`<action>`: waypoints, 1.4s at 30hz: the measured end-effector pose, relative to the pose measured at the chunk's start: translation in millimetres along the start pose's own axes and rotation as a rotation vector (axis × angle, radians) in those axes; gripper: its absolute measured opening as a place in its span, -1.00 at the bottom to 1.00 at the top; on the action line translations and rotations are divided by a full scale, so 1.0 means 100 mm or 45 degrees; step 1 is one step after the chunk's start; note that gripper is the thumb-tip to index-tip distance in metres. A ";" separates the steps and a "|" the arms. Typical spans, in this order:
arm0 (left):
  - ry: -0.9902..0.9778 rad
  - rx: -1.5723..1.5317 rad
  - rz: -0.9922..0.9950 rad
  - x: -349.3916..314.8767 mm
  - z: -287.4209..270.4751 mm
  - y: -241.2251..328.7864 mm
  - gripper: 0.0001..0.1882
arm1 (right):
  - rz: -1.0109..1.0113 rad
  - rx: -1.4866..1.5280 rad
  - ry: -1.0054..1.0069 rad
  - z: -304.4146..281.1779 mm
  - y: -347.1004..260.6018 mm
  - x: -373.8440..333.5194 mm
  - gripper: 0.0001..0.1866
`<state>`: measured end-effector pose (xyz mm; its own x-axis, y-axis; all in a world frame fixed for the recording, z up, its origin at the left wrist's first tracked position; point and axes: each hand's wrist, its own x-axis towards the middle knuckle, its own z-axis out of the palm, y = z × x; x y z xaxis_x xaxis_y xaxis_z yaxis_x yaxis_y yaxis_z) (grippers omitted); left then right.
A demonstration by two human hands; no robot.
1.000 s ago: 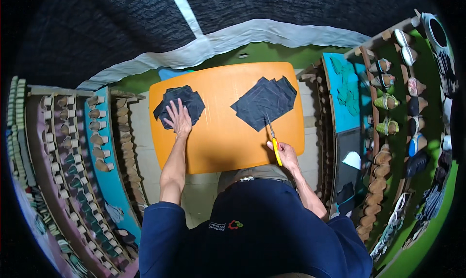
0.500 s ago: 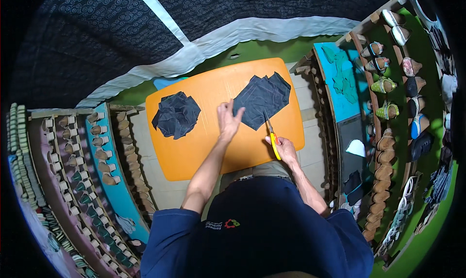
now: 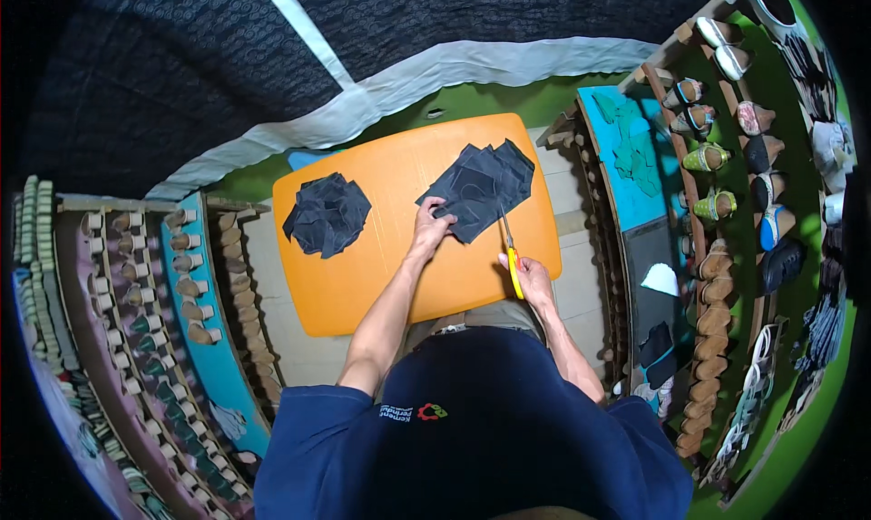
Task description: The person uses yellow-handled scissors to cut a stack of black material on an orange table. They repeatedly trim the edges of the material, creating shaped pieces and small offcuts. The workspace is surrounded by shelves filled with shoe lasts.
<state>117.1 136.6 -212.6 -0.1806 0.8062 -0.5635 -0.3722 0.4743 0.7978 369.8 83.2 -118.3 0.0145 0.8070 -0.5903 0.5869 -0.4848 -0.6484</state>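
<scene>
A stack of dark fabric pieces [image 3: 485, 184] lies on the right half of the orange table [image 3: 390, 293]. My left hand [image 3: 430, 230] pinches the near left edge of this fabric between thumb and fingers. In my right hand [image 3: 531, 279] is a pair of scissors [image 3: 512, 261] with yellow handles. Their blades point away from me, and the tips touch or overlap the fabric's near right edge; whether the blades are apart is too small to tell. Left on the table sits a rounded heap of dark fabric pieces [image 3: 327, 215], with no hand on it.
Racks of shoe lasts [image 3: 192, 286] stand at the left. At the right, shelves hold several shoes [image 3: 712, 159] and brown lasts [image 3: 712, 338]. Green cut pieces [image 3: 635, 148] lie on a blue board beside the table. A dark patterned curtain [image 3: 200, 75] hangs beyond.
My left hand has gone from spread fingers beside the fabric to gripping its edge. The fabric has shifted slightly left. The scissors stay in my right hand at its near right edge.
</scene>
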 end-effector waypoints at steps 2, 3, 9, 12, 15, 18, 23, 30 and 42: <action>0.009 -0.001 -0.078 -0.20 -0.19 0.11 -0.23 | -0.004 0.005 -0.001 0.00 0.03 0.01 -0.33; 0.061 0.056 -0.092 -0.33 -0.34 0.14 -0.21 | -0.003 0.005 -0.013 0.02 0.06 0.04 -0.33; 0.511 -0.178 0.036 -0.84 -1.07 -0.38 -0.07 | -0.030 -0.103 -0.137 0.17 0.16 0.14 -0.28; 0.546 -0.176 0.213 -0.97 -1.12 -0.62 -0.07 | -0.012 -0.161 -0.260 0.28 0.04 0.13 -0.27; 0.300 -0.401 -0.065 -1.15 -1.19 -0.41 -0.18 | -0.110 -0.145 -0.220 0.53 0.00 0.19 -0.26; 0.172 -0.642 -0.339 -1.27 -1.30 -0.30 -0.29 | -0.068 -0.088 -0.242 0.79 -0.02 0.36 -0.26; 0.124 -0.719 -0.436 -1.28 -1.50 -0.64 -0.28 | 0.012 0.050 -0.606 1.10 -0.09 0.43 -0.47; 0.626 -1.470 0.011 -1.83 -0.88 -0.48 -0.06 | 0.110 0.642 -0.615 1.30 -0.13 0.32 -0.61; 0.264 -0.896 0.076 -1.47 -0.55 -0.16 -0.28 | -0.073 0.650 -0.619 1.09 -0.69 -0.23 -0.65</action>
<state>99.1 -8.7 -154.7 -0.3612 0.7071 -0.6079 -0.8400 0.0362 0.5413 240.4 61.5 -112.3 -0.4383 0.6516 -0.6191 0.1209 -0.6398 -0.7590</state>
